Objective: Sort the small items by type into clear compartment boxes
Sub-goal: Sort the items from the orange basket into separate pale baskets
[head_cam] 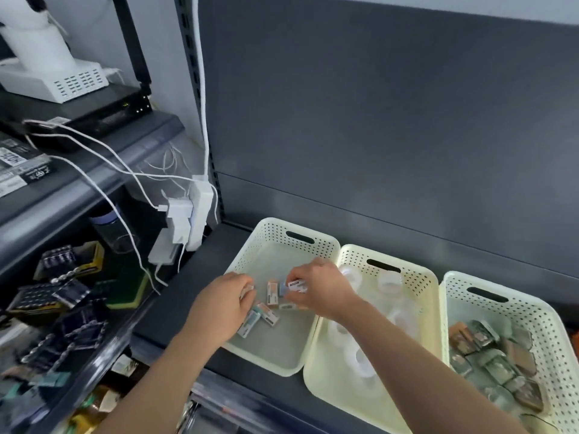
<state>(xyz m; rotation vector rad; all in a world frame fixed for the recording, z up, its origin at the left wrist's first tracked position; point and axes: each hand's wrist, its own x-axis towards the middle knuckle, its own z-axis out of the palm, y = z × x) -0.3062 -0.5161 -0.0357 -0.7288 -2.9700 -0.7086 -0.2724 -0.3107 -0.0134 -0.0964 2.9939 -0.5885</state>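
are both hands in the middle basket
No, the left hand and the right hand both reach into the leftmost basket, among small boxes; the middle basket holds clear tape rolls.

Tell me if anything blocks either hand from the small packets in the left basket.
Nothing visible does. Both hands are already inside the open-topped left basket: the left hand rests beside the loose small packets, and the right hand pinches one packet in its fingers.
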